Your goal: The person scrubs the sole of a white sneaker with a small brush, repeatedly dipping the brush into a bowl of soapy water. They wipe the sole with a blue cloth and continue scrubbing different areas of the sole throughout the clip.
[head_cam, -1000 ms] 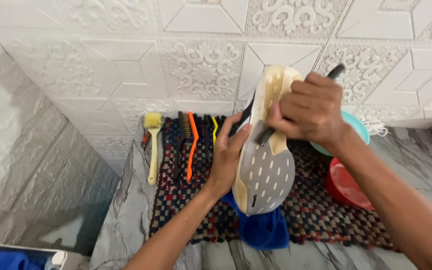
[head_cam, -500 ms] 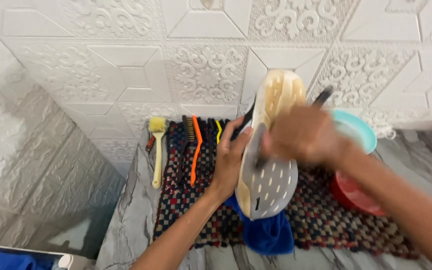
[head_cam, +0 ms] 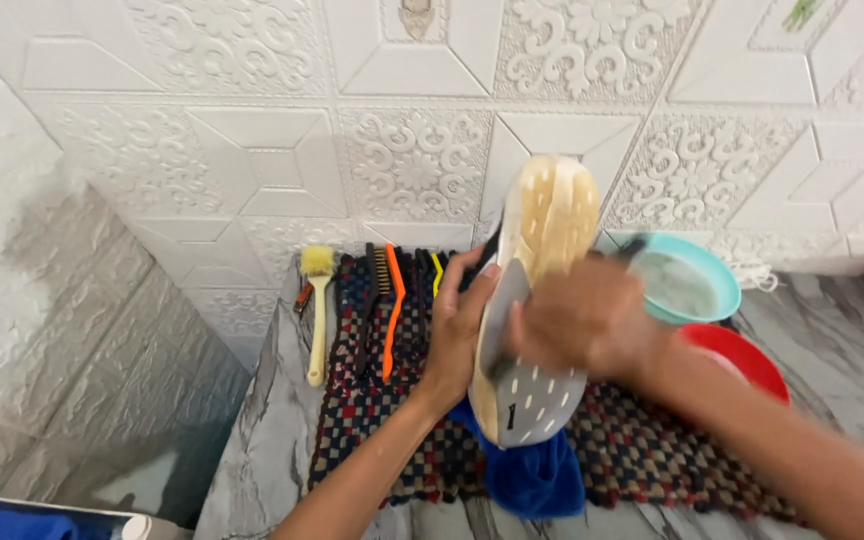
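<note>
My left hand (head_cam: pixel 460 320) holds a grey and cream shoe (head_cam: pixel 542 250) upright by its left side, sole turned to the right and perforated toe pointing down. My right hand (head_cam: pixel 577 320), blurred by motion, is pressed against the shoe's side and grips a dark-handled brush (head_cam: pixel 634 243) whose handle sticks out to the upper right. A blue cloth (head_cam: pixel 532 475) lies under the shoe's toe on a checkered woven mat (head_cam: pixel 372 430).
Several brushes lie in a row at the mat's back left: a cream one with yellow bristles (head_cam: pixel 318 300) and an orange-handled one (head_cam: pixel 392 310). A teal bowl of water (head_cam: pixel 687 280) and a red bowl (head_cam: pixel 742 355) stand at the right. The marble counter (head_cam: pixel 262 440) meets an embossed white wall.
My right hand has moved down along the shoe's side with the brush, from near the heel toward the middle. The left hand and the shoe have stayed nearly in place.
</note>
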